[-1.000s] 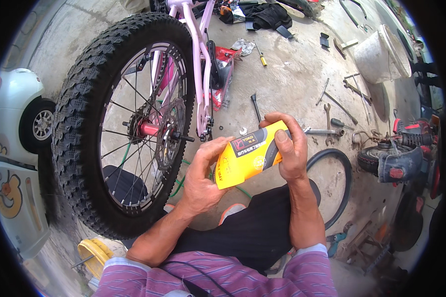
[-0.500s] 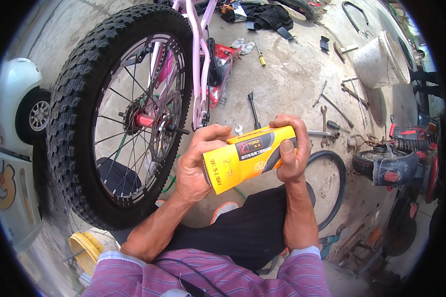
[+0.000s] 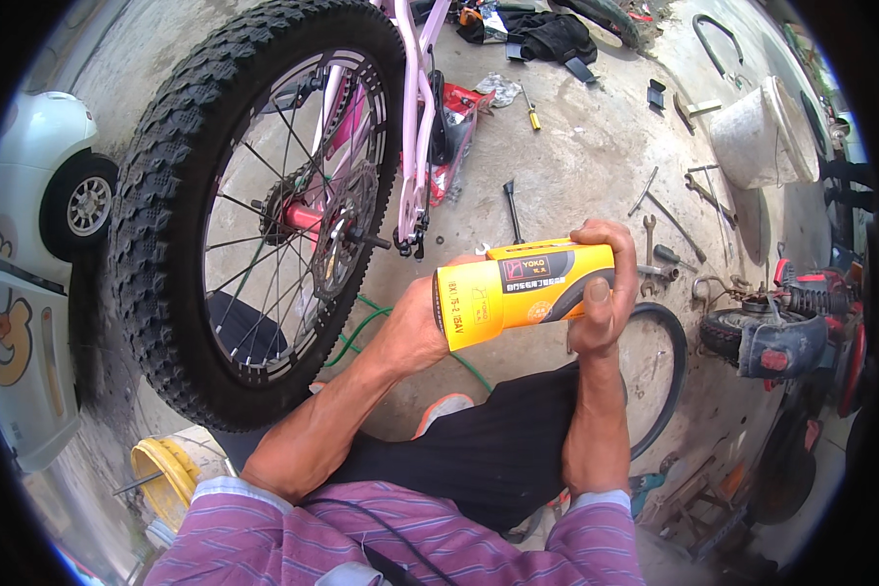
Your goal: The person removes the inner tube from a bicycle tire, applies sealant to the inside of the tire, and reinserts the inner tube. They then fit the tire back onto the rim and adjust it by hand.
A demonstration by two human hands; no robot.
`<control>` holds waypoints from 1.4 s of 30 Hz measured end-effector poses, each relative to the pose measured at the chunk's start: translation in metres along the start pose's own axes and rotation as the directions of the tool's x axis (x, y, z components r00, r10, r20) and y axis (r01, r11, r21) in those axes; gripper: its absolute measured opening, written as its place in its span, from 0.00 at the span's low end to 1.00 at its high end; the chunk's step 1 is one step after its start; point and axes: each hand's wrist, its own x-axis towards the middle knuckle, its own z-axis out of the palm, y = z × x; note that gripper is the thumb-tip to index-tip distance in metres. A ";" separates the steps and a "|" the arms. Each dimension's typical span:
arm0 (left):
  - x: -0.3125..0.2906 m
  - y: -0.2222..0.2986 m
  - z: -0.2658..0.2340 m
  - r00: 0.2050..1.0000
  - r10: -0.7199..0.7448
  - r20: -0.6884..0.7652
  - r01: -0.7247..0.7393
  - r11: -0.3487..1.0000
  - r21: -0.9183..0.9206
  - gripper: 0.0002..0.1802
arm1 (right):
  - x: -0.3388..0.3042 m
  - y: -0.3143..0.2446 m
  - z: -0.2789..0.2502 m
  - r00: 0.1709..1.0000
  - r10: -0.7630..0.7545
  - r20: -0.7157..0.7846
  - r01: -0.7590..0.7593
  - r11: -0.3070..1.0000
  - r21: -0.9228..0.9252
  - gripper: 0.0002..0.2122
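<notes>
A yellow cardboard box (image 3: pixel 481 327) with black markings is held up in front of me, tilted, its right end higher. My right hand (image 3: pixel 606 293) grips the right end, thumb on the front face and fingers over the top. At the box's left end is my left hand (image 3: pixel 418 322); its fingers are hidden behind or inside that end, I cannot tell which. Left of the hands stands a bicycle wheel with a knobby black tyre (image 3: pixel 171 166), black spokes and a red hub (image 3: pixel 303 217), fitted to a pink frame (image 3: pixel 418 127).
On the concrete at right lie several wrenches (image 3: pixel 649 239), a black rubber ring (image 3: pixel 676 366) and a white bucket (image 3: pixel 752 142). A yellow-handled screwdriver (image 3: pixel 533 119) and red plastic packaging (image 3: pixel 459 107) lie farther off. A green hose (image 3: pixel 361 327) runs below my left hand. A yellow bucket (image 3: pixel 161 479) stands lower left.
The box has shifted right and slightly up with my right hand. My left hand's fingers, visible earlier at the box's left end, have slipped out of sight behind or into it.
</notes>
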 end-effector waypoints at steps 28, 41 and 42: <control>0.000 -0.034 0.022 0.993 -0.118 -0.015 0.080 0.752 -0.654 0.36 | 0.002 0.006 0.000 0.999 -0.037 0.022 0.037 0.999 0.029 0.29; -0.008 -0.056 0.025 0.973 -0.230 -0.009 0.160 0.705 -0.691 0.28 | -0.002 0.003 0.005 0.998 -0.016 0.066 0.015 1.000 0.015 0.25; -0.014 -0.054 0.024 0.967 -0.253 -0.019 0.161 0.668 -0.727 0.30 | -0.002 0.002 0.003 0.998 -0.019 0.061 0.019 1.000 -0.010 0.25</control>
